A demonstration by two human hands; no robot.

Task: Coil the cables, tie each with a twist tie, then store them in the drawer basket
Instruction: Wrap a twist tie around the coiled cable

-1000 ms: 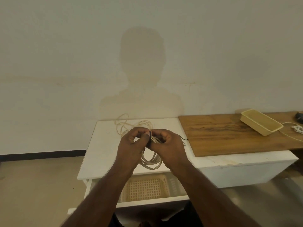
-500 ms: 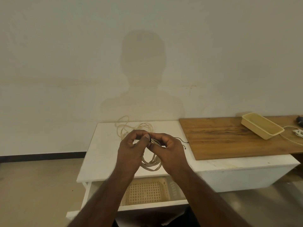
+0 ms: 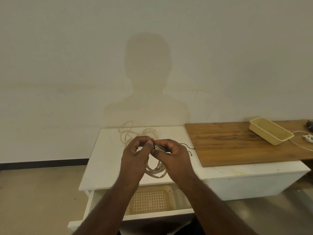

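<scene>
From the head camera I can read no brand, label or writing on anything. My left hand (image 3: 135, 155) and right hand (image 3: 172, 156) meet above the white cabinet top (image 3: 105, 158), both with fingers curled, pinching a dark twist tie (image 3: 153, 145) at the top of the coiled cable (image 3: 156, 171). The coil hangs between my palms, its lower loops showing just above the cabinet's front edge. Behind my hands a loose cable (image 3: 133, 133) sprawls near the wall, uncoiled. To the right of my right hand two thin spare ties (image 3: 188, 147) lie on the white top, their ends by the edge of the wooden board (image 3: 237, 145). On that board sits a tilted cream tray (image 3: 271, 133) — beside it a white cord (image 3: 303, 143) runs toward the frame's right edge, and a dark object there is cut off. Below my forearms the drawer (image 3: 89, 200) stands open with the lattice basket (image 3: 152, 199) inside, my arms crossing over part of it. Bare floor (image 3: 39, 192) lies to the left of the cabinet.
</scene>
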